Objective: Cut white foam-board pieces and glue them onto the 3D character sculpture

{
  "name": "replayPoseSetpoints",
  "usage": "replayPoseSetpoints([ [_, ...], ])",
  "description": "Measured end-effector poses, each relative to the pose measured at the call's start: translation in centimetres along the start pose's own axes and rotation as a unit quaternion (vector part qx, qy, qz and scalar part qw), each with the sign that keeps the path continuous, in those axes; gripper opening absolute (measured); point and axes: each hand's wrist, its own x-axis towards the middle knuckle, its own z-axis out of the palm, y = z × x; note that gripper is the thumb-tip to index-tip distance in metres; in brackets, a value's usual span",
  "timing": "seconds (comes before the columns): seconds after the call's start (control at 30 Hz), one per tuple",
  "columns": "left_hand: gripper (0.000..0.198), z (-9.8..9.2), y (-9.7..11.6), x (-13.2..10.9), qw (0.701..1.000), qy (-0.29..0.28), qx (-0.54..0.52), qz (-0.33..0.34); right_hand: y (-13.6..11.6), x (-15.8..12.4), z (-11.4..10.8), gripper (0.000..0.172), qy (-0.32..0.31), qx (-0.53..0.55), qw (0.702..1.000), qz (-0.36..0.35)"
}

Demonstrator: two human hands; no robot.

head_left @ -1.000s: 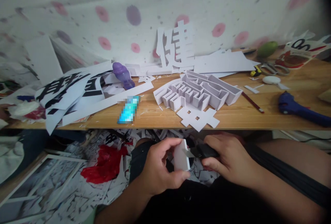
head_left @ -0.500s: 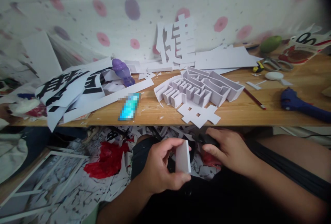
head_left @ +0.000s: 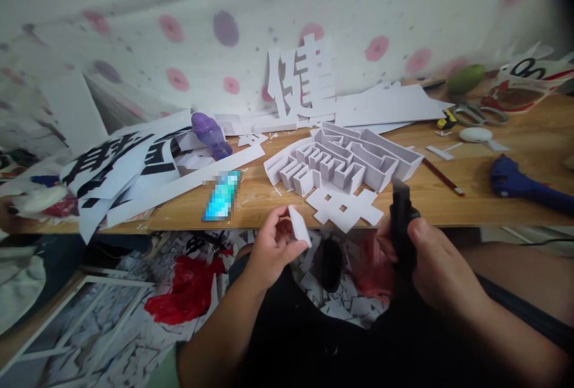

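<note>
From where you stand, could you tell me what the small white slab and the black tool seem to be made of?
The small white slab in the left hand looks like foam board: matt white faces, thick square edge, held unbent. The black tool in the right hand looks like matt plastic, dull with no glint, though blur leaves that open.

Bare left hand point(head_left: 269, 249) and right hand point(head_left: 442, 268), bare forearms, black garment point(head_left: 314, 340) across lap.

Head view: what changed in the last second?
Both hands rose from the lap toward the table edge. The left hand still pinches the white foam piece; the right hand drew the black cutter off it and holds it upright. The foam letters stayed put.
</note>
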Motion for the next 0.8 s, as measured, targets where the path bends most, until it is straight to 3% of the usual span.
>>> replayPoseSetpoints([
  [0.13, 0.053, 1.1, -0.7, 3.6, 0.999, 0.035, 0.029, 0.025, 0.1, -0.2, 0.0, 0.047, 0.002, 0.083, 0.996, 0.043],
  [0.3, 0.054, 2.3, -2.3, 6.1, 0.981, 0.092, 0.168, 0.035, 0.1, -0.3, -0.2, 0.046, 0.03, 0.105, 0.993, 0.044],
  [0.43, 0.05, 3.0, -2.7, 6.5, 0.946, 0.107, 0.3, 0.053, -0.1, -0.3, -1.0, 0.046, 0.011, 0.089, 0.995, 0.036],
  [0.57, 0.053, 3.3, -2.3, 6.7, 0.904, 0.084, 0.412, 0.079, -0.1, -0.7, -1.6, 0.045, -0.007, 0.055, 0.998, 0.023],
  [0.67, 0.054, 3.1, -2.0, 6.4, 0.89, 0.077, 0.439, 0.1, 0.1, -1.0, -1.8, 0.043, -0.006, 0.043, 0.999, 0.019],
  [0.8, 0.036, 1.9, -1.7, 5.9, 0.877, 0.112, 0.448, 0.133, 0.5, -1.2, -1.9, 0.039, 0.016, 0.02, 1.0, 0.012],
])
